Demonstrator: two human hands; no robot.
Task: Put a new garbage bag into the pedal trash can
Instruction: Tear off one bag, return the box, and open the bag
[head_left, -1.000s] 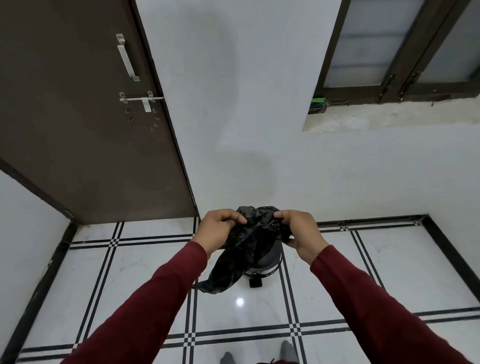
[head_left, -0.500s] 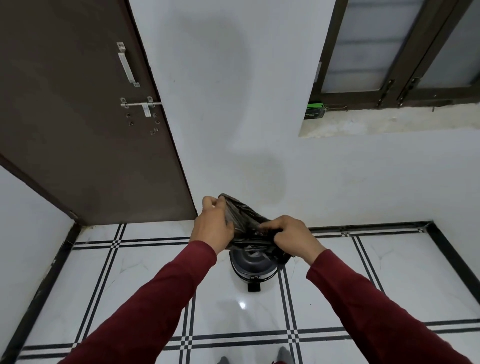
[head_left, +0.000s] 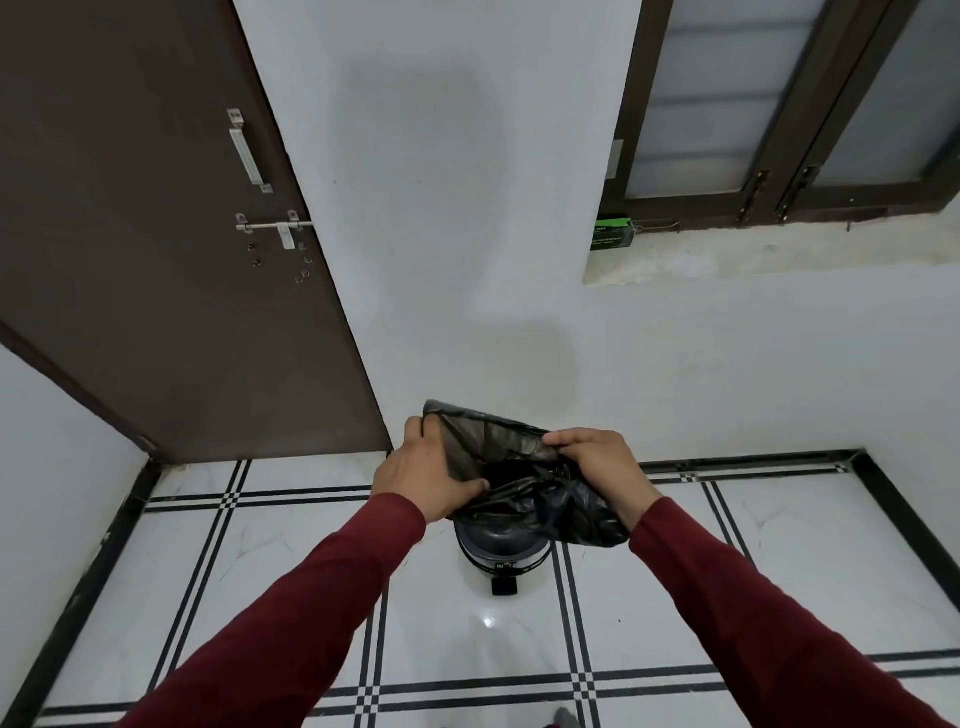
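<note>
Above the pedal trash can (head_left: 500, 553), which stands on the white tiled floor (head_left: 779, 561) close to the wall, you hold the black garbage bag (head_left: 519, 478) in both hands. To the far left of the can and behind it is the brown door (head_left: 156, 260), with its metal handle (head_left: 248, 151) and sliding bolt (head_left: 275, 227). Your left hand (head_left: 423, 475), up and to the left of the can, grips the bag's left edge: the thumb lies across the front of the plastic and the fingers (head_left: 414, 427) curl behind the raised corner. Between your hands the bag's mouth is pulled partly apart, showing a dark hollow inside, and the rest of the plastic is bunched and crumpled, hanging down over the can's lid and hiding its upper part. Below the bag you can see the can's dark body and the foot pedal (head_left: 503, 587) at its front. Your right hand (head_left: 597, 467), up and to the right of the can, pinches the bag's right edge with curled fingers. Both your sleeves are dark red. High to the right of the can is the dark-framed window (head_left: 779, 130), and on the left end of its sill (head_left: 779, 249) sits a small green box (head_left: 612, 235).
</note>
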